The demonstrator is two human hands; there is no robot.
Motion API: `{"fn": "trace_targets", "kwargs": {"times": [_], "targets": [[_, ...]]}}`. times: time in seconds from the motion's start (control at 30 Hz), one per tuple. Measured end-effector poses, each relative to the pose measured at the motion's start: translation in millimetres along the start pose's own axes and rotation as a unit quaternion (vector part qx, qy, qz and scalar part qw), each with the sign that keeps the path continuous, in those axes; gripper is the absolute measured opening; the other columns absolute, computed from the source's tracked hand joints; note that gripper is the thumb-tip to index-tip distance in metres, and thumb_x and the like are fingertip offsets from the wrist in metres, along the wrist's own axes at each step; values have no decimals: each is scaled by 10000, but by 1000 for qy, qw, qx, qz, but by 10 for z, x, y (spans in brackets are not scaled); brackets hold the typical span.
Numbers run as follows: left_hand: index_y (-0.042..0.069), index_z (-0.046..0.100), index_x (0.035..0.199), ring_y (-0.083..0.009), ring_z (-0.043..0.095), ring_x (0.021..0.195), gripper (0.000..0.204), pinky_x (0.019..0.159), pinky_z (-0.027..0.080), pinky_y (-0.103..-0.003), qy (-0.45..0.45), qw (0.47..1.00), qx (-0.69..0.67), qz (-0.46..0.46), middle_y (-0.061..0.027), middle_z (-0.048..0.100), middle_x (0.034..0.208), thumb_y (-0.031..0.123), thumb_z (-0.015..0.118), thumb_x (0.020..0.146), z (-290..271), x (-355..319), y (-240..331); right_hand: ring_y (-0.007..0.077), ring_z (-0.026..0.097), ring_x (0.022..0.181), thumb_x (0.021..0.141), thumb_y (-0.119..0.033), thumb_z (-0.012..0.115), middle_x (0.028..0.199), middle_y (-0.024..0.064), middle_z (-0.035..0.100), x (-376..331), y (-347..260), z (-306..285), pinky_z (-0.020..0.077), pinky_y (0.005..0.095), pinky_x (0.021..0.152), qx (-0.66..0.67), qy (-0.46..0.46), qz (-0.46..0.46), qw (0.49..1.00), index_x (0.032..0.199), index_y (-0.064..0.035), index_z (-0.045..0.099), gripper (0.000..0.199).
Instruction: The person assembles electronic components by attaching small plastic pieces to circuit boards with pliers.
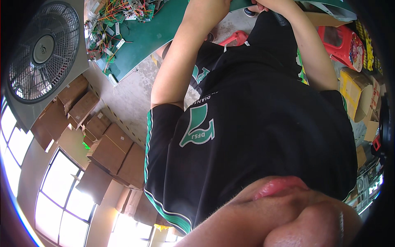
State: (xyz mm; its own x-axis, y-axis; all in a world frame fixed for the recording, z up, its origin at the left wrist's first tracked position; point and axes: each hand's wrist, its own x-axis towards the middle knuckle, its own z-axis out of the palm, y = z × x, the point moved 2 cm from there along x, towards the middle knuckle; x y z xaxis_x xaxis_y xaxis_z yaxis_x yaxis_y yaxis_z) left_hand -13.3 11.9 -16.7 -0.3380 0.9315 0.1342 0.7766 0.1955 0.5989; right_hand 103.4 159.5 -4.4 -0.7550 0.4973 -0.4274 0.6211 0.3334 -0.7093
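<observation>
Both forearms reach to the top edge, where the picture cuts my hands off. My left hand (214,5) is at the edge of the green table; its fingers are out of the picture. Close by on the right is my right hand (265,4), with a few curled fingertips showing. What those fingers hold, if anything, is hidden. Beyond my left forearm, the green tabletop (144,46) carries a heap of small circuit boards (123,12) tangled with red, yellow and dark wires. A dark ribbed thing (280,19) lies beside my right forearm, over my dark-clothed leg.
A large grey fan (43,49) stands at the left. Stacked brown cardboard boxes (110,148) line the wall by the windows. Under the table is a red plastic thing (235,38) on the concrete floor. Red plastic containers (335,43) and an opened carton (354,91) are at the right.
</observation>
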Motion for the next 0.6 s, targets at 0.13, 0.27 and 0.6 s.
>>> {"fn": "trace_targets", "kwargs": {"times": [0.13,0.27,0.6], "targets": [[-58,652,1025,-466,628,1051,206,923,517,-496,8,999,30,-43,-292,640,1082,34,666,841,22,-202,-205,218,668,630,965,-229,725,738,135,651,132,-99,269,519,364,561,-25,-37,-26,999,1014,58,598,317],[-57,640,1031,-473,620,1061,220,932,512,-500,7,1000,17,-24,-296,634,1084,39,674,836,88,-100,-144,286,695,686,932,-248,761,822,184,684,73,1,184,529,384,582,-121,54,-36,991,1110,66,567,410],[-54,610,1126,-491,613,1070,308,915,519,-522,1,998,7,-57,-303,596,1156,79,679,857,33,-120,-16,170,646,634,899,-204,777,850,134,652,39,-94,74,510,330,524,37,-13,12,999,1114,23,533,396]]}}
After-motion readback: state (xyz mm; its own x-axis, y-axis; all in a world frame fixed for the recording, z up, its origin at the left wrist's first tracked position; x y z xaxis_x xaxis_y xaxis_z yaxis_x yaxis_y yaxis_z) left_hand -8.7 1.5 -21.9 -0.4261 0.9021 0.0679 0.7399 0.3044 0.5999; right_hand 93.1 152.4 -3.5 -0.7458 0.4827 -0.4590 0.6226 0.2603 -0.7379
